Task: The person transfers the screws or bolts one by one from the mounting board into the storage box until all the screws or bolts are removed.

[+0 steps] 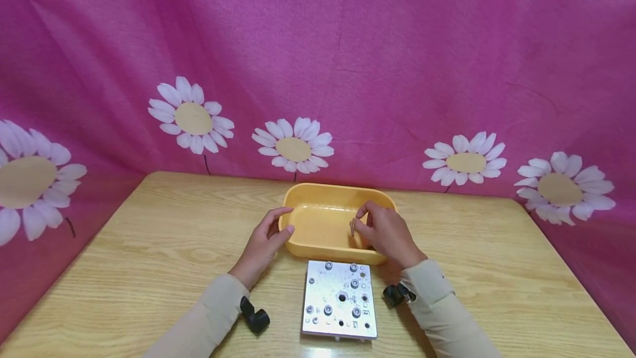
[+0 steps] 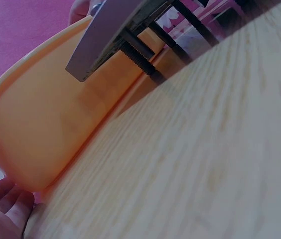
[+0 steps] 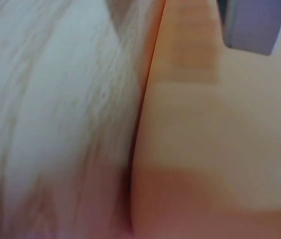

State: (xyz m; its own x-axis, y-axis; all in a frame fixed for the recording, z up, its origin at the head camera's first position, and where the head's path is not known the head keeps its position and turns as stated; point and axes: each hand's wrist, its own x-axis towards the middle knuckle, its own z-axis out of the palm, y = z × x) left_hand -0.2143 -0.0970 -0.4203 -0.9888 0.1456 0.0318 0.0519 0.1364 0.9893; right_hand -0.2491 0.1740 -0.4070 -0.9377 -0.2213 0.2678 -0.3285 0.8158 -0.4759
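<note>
A yellow plastic tub stands on the table. My left hand grips its left end, thumb over the rim; in the left wrist view, fingers lie against the tub's outer wall. Over the tub's right part, my right hand pinches a small thin metal piece, possibly a screw, between thumb and forefinger. Part of a dark item shows beneath that hand; the rest is hidden. In front of the tub sits a square metal plate with several socket-head screws and holes. Threaded shanks stick out underneath it.
The wooden table reaches back to a pink cloth printed with white daisies. Black camera mounts sit on both wrists. The plate's near edge lies between the two forearms. The right wrist view is blurred.
</note>
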